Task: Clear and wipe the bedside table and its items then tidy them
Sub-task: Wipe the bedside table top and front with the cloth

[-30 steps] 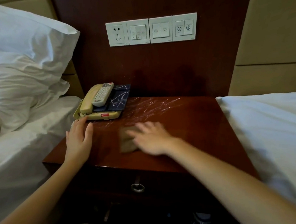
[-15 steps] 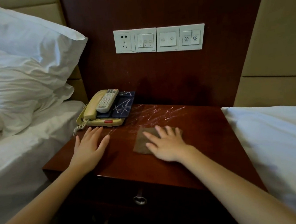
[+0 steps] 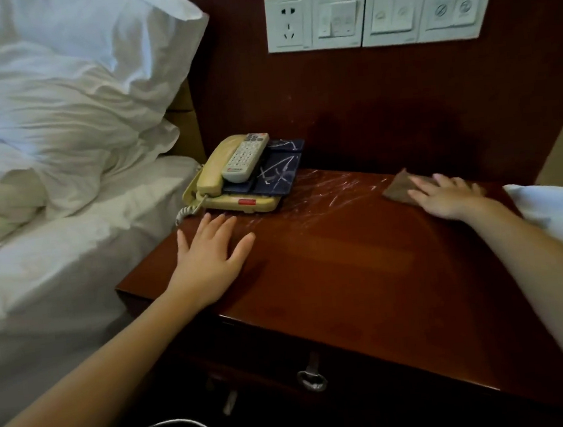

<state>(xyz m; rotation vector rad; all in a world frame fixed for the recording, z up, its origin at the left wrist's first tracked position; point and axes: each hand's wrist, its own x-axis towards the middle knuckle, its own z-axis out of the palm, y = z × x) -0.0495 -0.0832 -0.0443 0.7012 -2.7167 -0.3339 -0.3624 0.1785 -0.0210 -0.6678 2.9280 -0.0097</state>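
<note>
**Bedside table: top part-wiped, items not yet cleared**

**Table** (image 3: 348, 275). Dark red wood, standing beside a bed (image 3: 71, 261). The near half is glossy with no marks that show, and is judged wiped. The back strip carries white streaks (image 3: 322, 192) running from the telephone toward the right, and is judged not yet done.

**Cloth** (image 3: 397, 186). Brown and folded, lying flat at the back right of the table. Most of it is under the right hand.

**Right hand** (image 3: 447, 197). Fingers are extended, palm down, pressing the cloth onto the wood and not curled round it.

**Left hand** (image 3: 211, 251). Palm down with fingers straight and spread, resting on the table just in front of the telephone and holding nothing. Whether the fingertips touch the telephone's base cannot be told.

**Telephone** (image 3: 237, 202). Cream, in the back left corner, with the handset (image 3: 210, 172) in its cradle.

**Remote control** (image 3: 245, 156). Pale grey, lying on top of the telephone beside the handset.

**Blue pad** (image 3: 279, 172). Flat and dark blue, lying across the telephone and partly under the remote control. It is marked with white lines like those on the wood. What kind of thing it is cannot be told.

**Progress, as judged.**
- Clearing is not done: all three items sit stacked on the table, and the wood beneath them is unreached.
- Wiping of the top is under way.
- Left to do:
  - the streaked strip
  - lifting the stack away
  - wiping each item, the blue pad above all
  - setting them back in order
</note>
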